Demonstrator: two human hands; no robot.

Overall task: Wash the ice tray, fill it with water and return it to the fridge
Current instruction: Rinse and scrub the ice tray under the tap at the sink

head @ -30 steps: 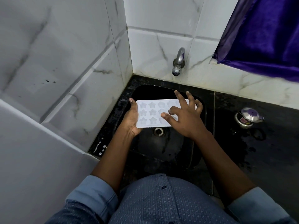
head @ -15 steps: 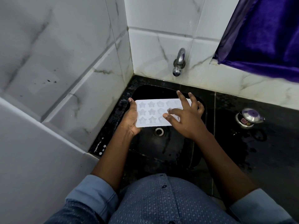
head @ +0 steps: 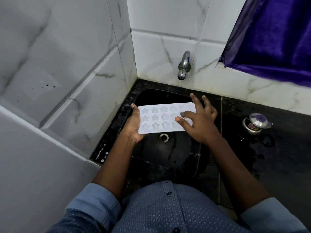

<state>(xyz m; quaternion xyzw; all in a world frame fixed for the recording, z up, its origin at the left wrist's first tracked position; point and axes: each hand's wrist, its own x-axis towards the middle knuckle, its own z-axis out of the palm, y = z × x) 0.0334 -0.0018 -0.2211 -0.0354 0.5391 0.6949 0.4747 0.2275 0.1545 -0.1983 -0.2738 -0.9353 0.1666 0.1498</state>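
Note:
A white ice tray (head: 156, 117) with star and flower shaped cells is held level over the black sink (head: 151, 96). My left hand (head: 133, 126) grips its left end, thumb along the edge and palm underneath. My right hand (head: 199, 121) lies spread over the tray's right part, thumb and forefinger tips on the cells, hiding that end. The chrome tap (head: 183, 66) juts from the tiled wall above the sink; no water is running from it.
The sink drain (head: 164, 137) lies below the tray. A wet black counter (head: 269, 157) runs to the right, with a small steel lidded pot (head: 256, 122) on it. White tiled walls close off the left and back. A purple curtain (head: 277, 34) hangs at upper right.
My right hand has shifted slightly over the tray's right part, its fingers rubbing across the cells. My left hand and the tray have stayed nearly still.

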